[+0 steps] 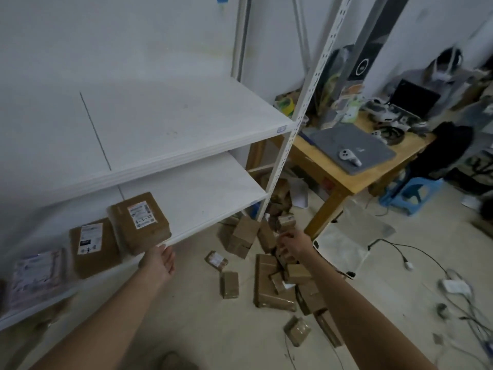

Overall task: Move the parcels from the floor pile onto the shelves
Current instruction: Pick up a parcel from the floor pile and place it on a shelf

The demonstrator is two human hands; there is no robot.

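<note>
Head view: the left hand point(157, 263) is reaching up to the front edge of the lower shelf point(213, 198), its fingers lying straight and close together, their tips touching the near bottom edge of a brown box point(140, 222). That box is sitting tilted on the shelf, jutting over the edge just above the hand. Three parcels are lying on this shelf: the box, a second box point(93, 247) just to its left, and a pale bag point(37, 276) further left. The upper shelf point(173, 121) is showing above, making two shelves in view.

The right hand point(289, 243) is stretching down into the floor pile point(272, 284), right of the shelf post; its fingers are lying among the brown parcels and blurred, so I cannot tell whether they are gripping one. The pile is holding more than a dozen parcels, too jumbled to count exactly. Three small ones are lying apart from it: one point(216, 260), another point(230, 284) and a third point(297, 329) nearest the camera
</note>
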